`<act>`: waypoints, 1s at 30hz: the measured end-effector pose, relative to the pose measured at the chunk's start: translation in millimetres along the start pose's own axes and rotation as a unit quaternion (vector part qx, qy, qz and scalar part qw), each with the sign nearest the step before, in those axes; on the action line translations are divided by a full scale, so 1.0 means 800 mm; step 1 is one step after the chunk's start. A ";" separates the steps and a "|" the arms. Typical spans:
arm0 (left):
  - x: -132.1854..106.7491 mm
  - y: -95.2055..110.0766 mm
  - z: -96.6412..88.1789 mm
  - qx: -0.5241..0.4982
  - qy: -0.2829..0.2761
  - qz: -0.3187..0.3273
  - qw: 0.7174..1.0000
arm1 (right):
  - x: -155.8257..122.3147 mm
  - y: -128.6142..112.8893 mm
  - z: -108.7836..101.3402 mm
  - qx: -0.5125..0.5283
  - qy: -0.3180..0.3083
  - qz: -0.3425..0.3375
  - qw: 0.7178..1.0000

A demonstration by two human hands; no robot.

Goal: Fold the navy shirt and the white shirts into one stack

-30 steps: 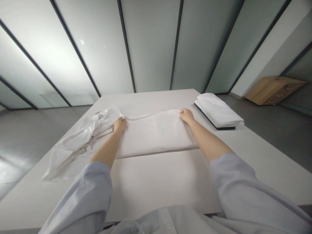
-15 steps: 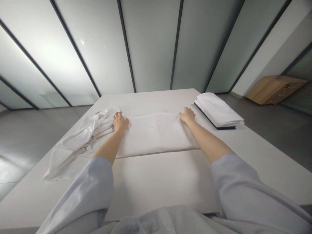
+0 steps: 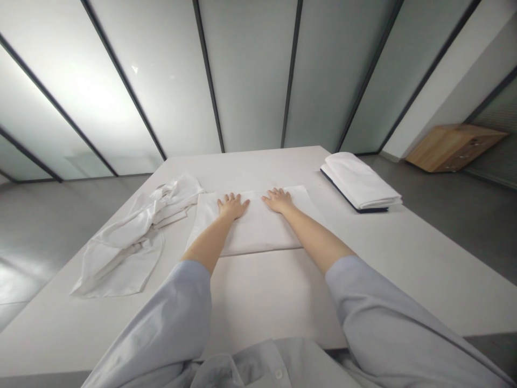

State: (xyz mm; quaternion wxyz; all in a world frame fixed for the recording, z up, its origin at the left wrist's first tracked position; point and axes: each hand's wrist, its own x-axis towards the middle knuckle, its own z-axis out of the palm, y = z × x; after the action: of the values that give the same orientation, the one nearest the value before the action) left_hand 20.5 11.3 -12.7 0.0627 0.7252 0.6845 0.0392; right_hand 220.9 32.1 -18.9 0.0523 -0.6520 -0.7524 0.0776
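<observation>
A folded white cloth (image 3: 258,229) lies flat in the middle of the white table (image 3: 258,291). My left hand (image 3: 233,206) rests palm down on the cloth's far half, fingers spread. My right hand (image 3: 278,199) lies flat beside it on the same cloth, fingers also stretched out. The two hands are close together near the cloth's centre. Neither hand holds anything.
A crumpled heap of white cloth (image 3: 133,237) lies on the table to the left. A neatly folded white stack on a dark base (image 3: 359,183) sits at the far right. Frosted glass panels stand behind, and a wooden cabinet (image 3: 454,146) stands on the floor at right.
Both hands let go of the cloth's far corners and slid inward to its centre, now pressing flat. The cloth lies folded narrower and apart from the crumpled heap.
</observation>
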 end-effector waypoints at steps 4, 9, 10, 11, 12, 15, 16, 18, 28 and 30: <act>0.002 -0.063 -0.007 0.020 0.012 -0.044 0.999 | 0.002 0.054 -0.007 -0.008 0.003 0.034 0.999; -0.008 -0.096 -0.015 0.036 0.028 -0.085 0.995 | -0.007 0.090 -0.016 0.001 0.002 0.093 0.996; -0.012 -0.094 -0.017 0.046 0.043 -0.084 0.994 | -0.010 0.091 -0.017 0.001 0.002 0.100 0.995; -0.015 -0.089 -0.019 0.057 0.063 -0.078 0.993 | -0.012 0.089 -0.019 -0.003 0.007 0.104 0.995; -0.019 -0.082 -0.022 0.068 0.083 -0.064 0.992 | -0.015 0.086 -0.021 -0.009 0.016 0.104 0.994; -0.036 -0.047 -0.029 0.067 0.097 -0.001 0.993 | -0.024 0.061 -0.030 -0.042 0.064 0.064 0.995; -0.043 -0.033 -0.030 0.054 0.077 0.017 0.995 | -0.028 0.050 -0.033 -0.051 0.078 0.040 0.995; -0.061 -0.007 -0.030 0.031 0.031 0.050 0.998 | -0.039 0.025 -0.041 -0.051 0.091 -0.010 0.994; -0.128 0.032 -0.013 0.017 -0.095 0.086 0.992 | -0.124 -0.043 -0.033 -0.014 -0.026 -0.099 0.995; -0.121 0.032 -0.007 0.019 -0.091 0.073 0.993 | -0.126 -0.042 -0.024 -0.013 -0.035 -0.106 0.994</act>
State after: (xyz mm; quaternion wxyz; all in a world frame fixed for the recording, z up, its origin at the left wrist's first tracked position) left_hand 39.1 -86.9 -1.0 0.1077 0.7748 0.6219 -0.0356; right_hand 206.1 -71.2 8.7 0.0250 -0.5657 -0.8199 0.0847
